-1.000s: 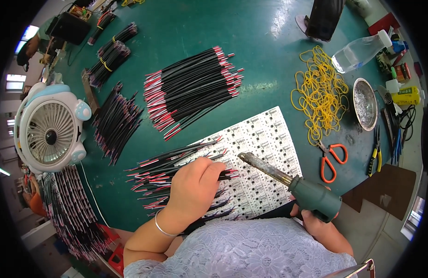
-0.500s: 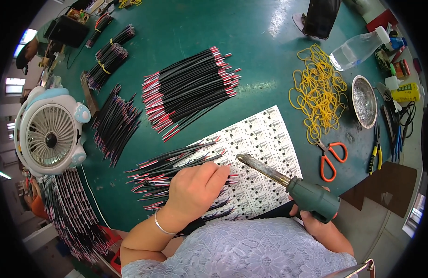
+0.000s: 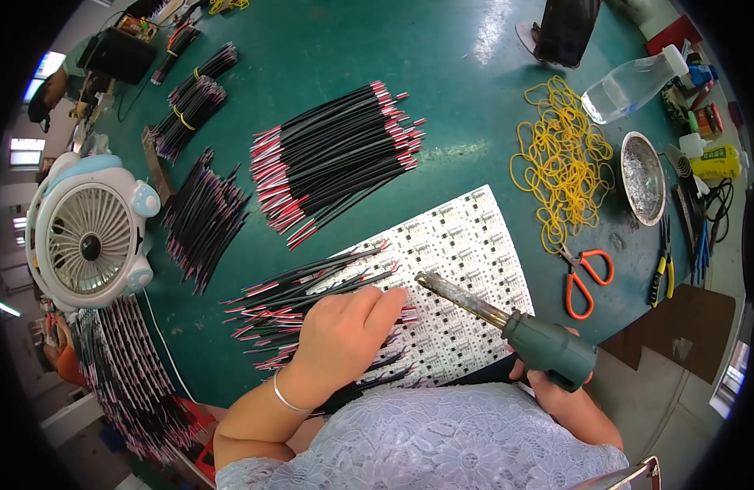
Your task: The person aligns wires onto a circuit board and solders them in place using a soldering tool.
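Observation:
My right hand point(image 3: 558, 394) grips the dark green heat gun point(image 3: 550, 349). Its long metal nozzle point(image 3: 462, 299) points left, the tip close to my left fingertips. Over black-sleeved wires point(image 3: 275, 314) with red and white ends, my left hand point(image 3: 346, 333) is closed with its fingers drawn together. What those fingers hold is hidden beneath them; red wire ends show just past them. Under the wires and the nozzle lies a white sheet of small circuit boards point(image 3: 467, 245).
Farther off lies a wide row of sleeved wires point(image 3: 336, 155). Left are more wire bundles point(image 3: 201, 216) and a fan point(image 3: 89, 237). At right are yellow rubber bands point(image 3: 560, 159), a metal bowl point(image 3: 641, 180), orange-handled cutters point(image 3: 579, 286), pliers point(image 3: 662, 273) and a bottle point(image 3: 634, 86).
The heat gun has shifted very slightly to the left. My left hand stays over the wires, almost still. Both hands remain closed.

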The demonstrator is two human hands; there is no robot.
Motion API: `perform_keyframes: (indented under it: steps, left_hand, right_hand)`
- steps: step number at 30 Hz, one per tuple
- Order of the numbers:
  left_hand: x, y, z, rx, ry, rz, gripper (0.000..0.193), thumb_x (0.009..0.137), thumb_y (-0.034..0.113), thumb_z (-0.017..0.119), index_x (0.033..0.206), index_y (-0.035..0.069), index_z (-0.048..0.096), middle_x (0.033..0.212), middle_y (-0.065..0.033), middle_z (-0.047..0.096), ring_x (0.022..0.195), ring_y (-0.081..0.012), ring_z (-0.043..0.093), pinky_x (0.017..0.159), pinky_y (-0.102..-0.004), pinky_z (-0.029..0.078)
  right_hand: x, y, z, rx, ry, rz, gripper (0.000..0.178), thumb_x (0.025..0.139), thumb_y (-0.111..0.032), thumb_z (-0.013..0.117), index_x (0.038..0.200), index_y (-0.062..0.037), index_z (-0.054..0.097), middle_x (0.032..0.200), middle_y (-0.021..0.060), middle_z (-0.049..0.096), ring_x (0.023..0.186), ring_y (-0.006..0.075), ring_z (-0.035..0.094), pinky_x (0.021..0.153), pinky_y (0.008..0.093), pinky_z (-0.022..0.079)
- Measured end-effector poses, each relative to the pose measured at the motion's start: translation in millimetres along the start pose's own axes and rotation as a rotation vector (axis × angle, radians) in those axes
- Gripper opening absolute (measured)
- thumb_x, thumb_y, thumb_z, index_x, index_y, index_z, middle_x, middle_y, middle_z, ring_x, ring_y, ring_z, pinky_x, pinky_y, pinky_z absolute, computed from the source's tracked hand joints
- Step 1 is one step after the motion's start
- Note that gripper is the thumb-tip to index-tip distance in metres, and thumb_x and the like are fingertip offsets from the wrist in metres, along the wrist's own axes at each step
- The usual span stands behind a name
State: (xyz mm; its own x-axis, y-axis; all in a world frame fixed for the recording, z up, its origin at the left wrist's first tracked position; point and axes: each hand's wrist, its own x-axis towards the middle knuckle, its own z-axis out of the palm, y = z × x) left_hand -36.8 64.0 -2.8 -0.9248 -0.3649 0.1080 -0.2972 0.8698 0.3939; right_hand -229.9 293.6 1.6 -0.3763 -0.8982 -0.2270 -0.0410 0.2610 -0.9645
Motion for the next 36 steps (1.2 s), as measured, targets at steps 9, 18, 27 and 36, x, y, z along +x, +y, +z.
perform_keyframes:
  steps: [9, 18, 27, 36]
  left_hand:
    - [1.6, -3.5, 8.2, 0.042, 0.1, 0.09, 0.025, 0.069, 0.005, 0.065, 0.094, 0.005, 0.068, 0.079, -0.0052, 0.058, 0.062, -0.02, 0.058, 0.051, -0.0316, 0.045]
    - [3.3, -6.8, 12.6, 0.03, 0.111, 0.102, 0.024, 0.07, 0.007, 0.064, 0.094, 0.005, 0.068, 0.076, -0.0045, 0.056, 0.061, -0.0196, 0.057, 0.05, -0.0314, 0.044]
    - [5.3, -6.6, 11.9, 0.033, 0.087, 0.092, 0.025, 0.07, 0.007, 0.064, 0.095, 0.005, 0.067, 0.074, -0.0043, 0.052, 0.06, -0.0194, 0.055, 0.05, -0.0318, 0.043]
    - [4.5, -3.0, 12.4, 0.029, 0.045, 0.054, 0.026, 0.071, 0.006, 0.063, 0.097, 0.004, 0.067, 0.073, -0.005, 0.048, 0.06, -0.0196, 0.054, 0.05, -0.0317, 0.043]
  right_hand:
    - [-3.1, 5.5, 1.5, 0.011, 0.022, -0.013, 0.027, 0.084, -0.002, 0.061, 0.11, 0.0054, 0.059, 0.093, 0.0111, 0.063, 0.064, 0.0144, 0.066, 0.063, 0.0261, 0.053]
    - [-8.7, 9.4, 0.7, -0.246, 0.03, 0.086, 0.03, 0.07, -0.006, 0.073, 0.1, -0.0062, 0.07, 0.105, 0.0095, 0.068, 0.1, 0.0296, 0.059, 0.082, 0.0384, 0.049]
    - [-4.2, 7.0, 1.8, -0.273, 0.006, 0.072, 0.029, 0.068, -0.006, 0.072, 0.097, -0.0081, 0.07, 0.103, 0.0093, 0.068, 0.096, 0.029, 0.06, 0.082, 0.0377, 0.05]
    - [-3.4, 5.3, 2.5, -0.274, 0.003, 0.086, 0.029, 0.068, -0.006, 0.073, 0.097, -0.0096, 0.07, 0.105, 0.0091, 0.067, 0.098, 0.0283, 0.06, 0.082, 0.0376, 0.05]
